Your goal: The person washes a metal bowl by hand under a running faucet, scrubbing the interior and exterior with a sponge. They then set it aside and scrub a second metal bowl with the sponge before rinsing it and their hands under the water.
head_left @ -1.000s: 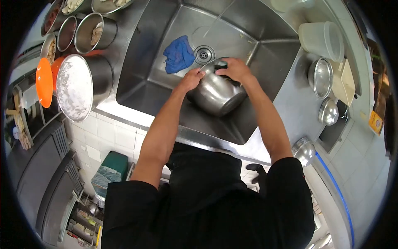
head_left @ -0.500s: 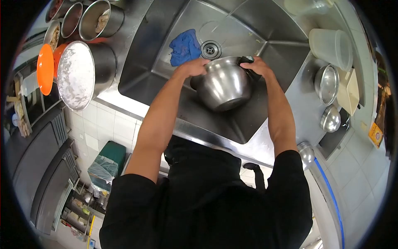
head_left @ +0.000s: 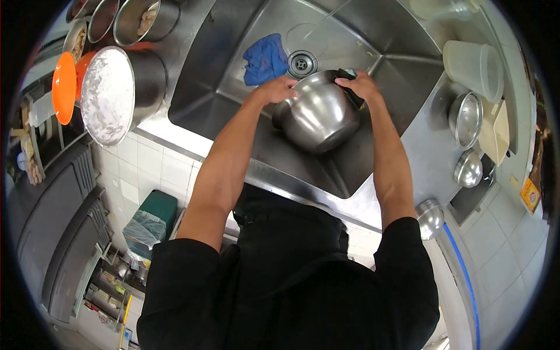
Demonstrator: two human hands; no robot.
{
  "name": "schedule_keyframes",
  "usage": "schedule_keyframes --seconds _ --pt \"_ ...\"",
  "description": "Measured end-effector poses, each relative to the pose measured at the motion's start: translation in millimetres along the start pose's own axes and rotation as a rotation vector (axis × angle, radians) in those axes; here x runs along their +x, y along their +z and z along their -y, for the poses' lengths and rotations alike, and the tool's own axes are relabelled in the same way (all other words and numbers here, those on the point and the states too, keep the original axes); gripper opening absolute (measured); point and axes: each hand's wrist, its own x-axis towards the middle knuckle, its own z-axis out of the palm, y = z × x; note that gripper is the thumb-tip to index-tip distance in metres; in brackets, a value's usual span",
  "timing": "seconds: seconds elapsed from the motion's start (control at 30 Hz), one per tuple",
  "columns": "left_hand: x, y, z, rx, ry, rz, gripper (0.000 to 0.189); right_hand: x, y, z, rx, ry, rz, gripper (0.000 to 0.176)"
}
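A deep stainless steel bowl (head_left: 321, 119) is tilted over the near part of the sink (head_left: 224, 125), its rounded outside and base facing me. My left hand (head_left: 275, 91) is closed on its rim at the left, fingers over the far edge. At the right side of the rim, my right hand (head_left: 363, 86) is closed around a dark scouring pad (head_left: 344, 74) with a pale green bit showing, pressed against the bowl. Inside the bowl is hidden from view. A crumpled blue cloth (head_left: 265, 60) lies on the sink floor beside the drain (head_left: 303, 63), just beyond my left hand.
On the left counter stand a large pot (head_left: 151, 81) with a whitish top, an orange lid (head_left: 63, 88) and several steel containers (head_left: 166, 23). Along the right side are a translucent tub (head_left: 472, 67), a steel bowl (head_left: 465, 119) and smaller bowls. A blue hose (head_left: 464, 271) runs down the right.
The bowl has turned and tilted slightly, and the pad in my right hand has shifted a little along its rim. My left hand keeps its hold. The whole view has shifted slightly.
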Motion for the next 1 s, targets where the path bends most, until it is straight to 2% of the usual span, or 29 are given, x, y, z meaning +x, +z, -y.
schedule_keyframes --seconds 0.13,0.17,0.23,0.27,0.37,0.43,0.53,0.57,0.67,0.7,0.77,0.83,0.9,0.97,1.0 --pt "20 -5 -17 0.165 0.093 0.023 0.026 1 14 24 -0.093 -0.109 -0.033 0.073" --pt "23 -4 -21 0.162 0.092 0.020 0.026 -3 16 37 -0.204 -0.175 0.010 0.075" --pt "25 -7 -40 0.264 -0.033 0.034 0.030 -10 18 62 -0.352 -0.270 0.114 0.079" --pt "24 -8 -48 0.263 -0.035 0.031 0.030 -10 17 64 -0.352 -0.273 0.115 0.079" --pt "13 -4 -50 0.283 -0.073 -0.040 0.023 -5 11 52 -0.098 -0.218 0.184 0.066" --pt "6 -3 -31 -0.126 -0.094 -0.049 0.023 14 7 22 -0.085 -0.209 0.149 0.065" --pt "-2 1 5 -0.013 -0.155 -0.038 0.027 10 -5 14 -0.070 -0.156 0.120 0.060" --pt "-5 -1 9 -0.008 -0.235 -0.008 0.033 3 -6 17 -0.069 -0.116 0.097 0.058" --pt "-20 2 -3 0.012 -0.263 -0.034 0.039 9 -3 6 -0.041 -0.053 0.112 0.052" --pt "-29 -2 -22 -0.015 -0.344 0.016 0.048 10 -3 7 -0.029 -0.038 0.113 0.050" --pt "-26 3 -14 -0.006 -0.306 -0.045 0.046 8 0 10 -0.015 -0.022 0.111 0.048" --pt "-25 10 -6 -0.001 -0.267 -0.098 0.043 -9 -3 18 -0.052 -0.003 0.014 0.051" --pt "-24 12 -3 -0.029 -0.228 -0.154 0.047 -20 -2 17 -0.075 0.005 -0.039 0.052" --pt "-19 13 8 -0.045 -0.226 -0.134 0.052 -24 13 1 0.078 -0.036 -0.188 0.056" --pt "-15 14 12 -0.058 -0.227 -0.113 0.056 -30 21 0 0.076 -0.036 -0.186 0.056"
